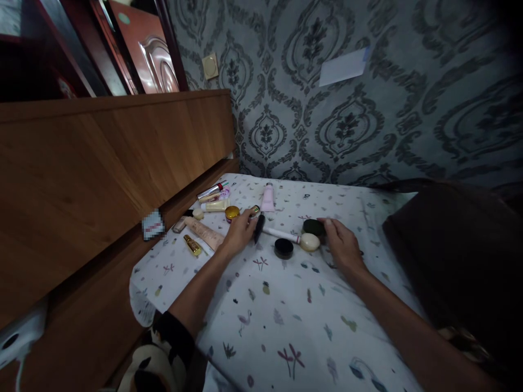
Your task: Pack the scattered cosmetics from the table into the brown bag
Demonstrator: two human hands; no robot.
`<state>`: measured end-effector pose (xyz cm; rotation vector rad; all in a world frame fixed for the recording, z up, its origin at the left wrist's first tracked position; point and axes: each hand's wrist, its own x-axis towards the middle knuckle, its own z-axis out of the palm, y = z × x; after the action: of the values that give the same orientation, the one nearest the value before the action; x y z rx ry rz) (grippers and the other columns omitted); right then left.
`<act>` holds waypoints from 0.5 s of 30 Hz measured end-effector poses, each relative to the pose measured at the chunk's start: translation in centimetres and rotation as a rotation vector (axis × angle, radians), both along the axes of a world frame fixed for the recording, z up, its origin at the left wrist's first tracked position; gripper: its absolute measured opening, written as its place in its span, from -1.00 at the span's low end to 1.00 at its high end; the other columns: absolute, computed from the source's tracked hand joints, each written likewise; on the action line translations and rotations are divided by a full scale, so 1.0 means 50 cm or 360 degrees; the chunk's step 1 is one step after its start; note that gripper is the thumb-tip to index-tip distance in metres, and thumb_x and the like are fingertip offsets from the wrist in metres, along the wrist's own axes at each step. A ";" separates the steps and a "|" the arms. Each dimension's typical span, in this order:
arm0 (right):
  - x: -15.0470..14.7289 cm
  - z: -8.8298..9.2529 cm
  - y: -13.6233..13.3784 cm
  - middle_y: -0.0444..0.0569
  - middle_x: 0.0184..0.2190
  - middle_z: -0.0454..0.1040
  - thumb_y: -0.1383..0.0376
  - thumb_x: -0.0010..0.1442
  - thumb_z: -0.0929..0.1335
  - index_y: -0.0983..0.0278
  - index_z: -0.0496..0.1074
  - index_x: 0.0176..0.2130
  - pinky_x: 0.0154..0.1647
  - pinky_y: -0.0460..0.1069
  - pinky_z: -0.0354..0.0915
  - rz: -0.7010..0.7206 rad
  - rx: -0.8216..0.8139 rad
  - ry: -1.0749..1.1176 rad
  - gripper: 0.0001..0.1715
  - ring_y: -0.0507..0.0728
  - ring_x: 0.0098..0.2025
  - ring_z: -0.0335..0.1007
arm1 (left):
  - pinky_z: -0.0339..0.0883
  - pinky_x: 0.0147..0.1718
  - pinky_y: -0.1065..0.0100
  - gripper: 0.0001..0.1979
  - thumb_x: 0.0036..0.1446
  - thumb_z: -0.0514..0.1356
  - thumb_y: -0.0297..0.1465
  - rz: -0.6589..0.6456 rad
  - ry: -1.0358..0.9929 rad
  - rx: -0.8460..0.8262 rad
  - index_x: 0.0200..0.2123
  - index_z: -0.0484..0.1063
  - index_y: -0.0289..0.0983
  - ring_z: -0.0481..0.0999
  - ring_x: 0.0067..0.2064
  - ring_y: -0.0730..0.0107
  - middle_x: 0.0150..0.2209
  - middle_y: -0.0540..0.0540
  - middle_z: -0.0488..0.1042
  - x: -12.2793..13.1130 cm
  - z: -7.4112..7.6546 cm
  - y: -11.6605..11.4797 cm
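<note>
My left hand [239, 233] rests on the patterned white sheet [286, 326], fingers curled round a small dark tube [259, 227] with a green-gold cap. My right hand [342, 243] lies to the right, fingers pinching a dark round compact [314, 226]. Between the hands lie a cream oval case [309, 242], a black round jar [283, 248] and a white pen-like stick [281, 234]. Left of my left hand sit a gold-lidded jar [232, 213], a beige tube [203, 232] and a small gold bottle [192, 245].
A pink tube [268, 197] and several more tubes [214, 197] lie near the wooden headboard [102, 179] on the left. A dark pillow [457, 256] rises at the right. Patterned wallpaper [347, 109] stands behind.
</note>
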<state>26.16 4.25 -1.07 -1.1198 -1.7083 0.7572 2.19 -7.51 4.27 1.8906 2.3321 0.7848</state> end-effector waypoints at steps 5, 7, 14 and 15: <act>-0.002 0.000 -0.002 0.16 -0.16 0.58 -0.15 0.23 0.16 0.19 0.52 -0.19 -0.05 0.20 0.34 -0.0013 -0.0011 0.0010 -0.40 0.34 -0.08 0.46 | 0.15 0.26 0.08 -0.51 0.30 -0.07 -0.53 0.0176 0.0055 0.0145 0.27 0.22 -0.28 0.24 0.30 0.12 0.24 -0.29 0.30 -0.047 0.006 -0.006; -0.003 0.000 -0.002 0.16 -0.17 0.58 -0.16 0.23 0.16 0.19 0.52 -0.19 -0.05 0.18 0.34 -0.0025 -0.0011 0.0027 -0.39 0.33 -0.09 0.46 | 0.10 0.29 0.04 -0.35 0.18 0.02 -0.58 0.0174 0.0065 0.0096 0.35 0.13 -0.25 0.13 0.37 0.08 0.34 -0.27 0.19 -0.065 0.006 -0.011; -0.002 0.002 -0.005 0.12 -0.16 0.59 -0.12 0.25 0.16 0.22 0.53 -0.15 -0.05 0.16 0.33 -0.0005 0.0010 0.0019 -0.40 0.30 -0.08 0.46 | 0.32 -0.04 0.16 -0.46 0.38 -0.01 -0.14 0.0395 0.0042 -0.0036 0.32 0.13 -0.24 0.52 0.01 0.06 -0.04 -0.22 0.56 -0.080 0.029 -0.022; -0.002 0.002 -0.005 0.12 -0.16 0.59 -0.12 0.25 0.16 0.21 0.53 -0.16 -0.05 0.16 0.33 -0.0008 0.0006 0.0019 -0.40 0.30 -0.08 0.46 | 0.31 -0.08 0.19 -0.50 0.41 -0.07 -0.11 0.0445 0.0043 -0.0050 0.27 0.20 -0.25 0.53 -0.02 0.08 -0.10 -0.21 0.58 -0.079 0.032 -0.022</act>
<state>26.04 3.98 -0.99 -1.1145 -1.6958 0.7560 -1.75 -8.59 5.86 1.5926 2.6455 0.7402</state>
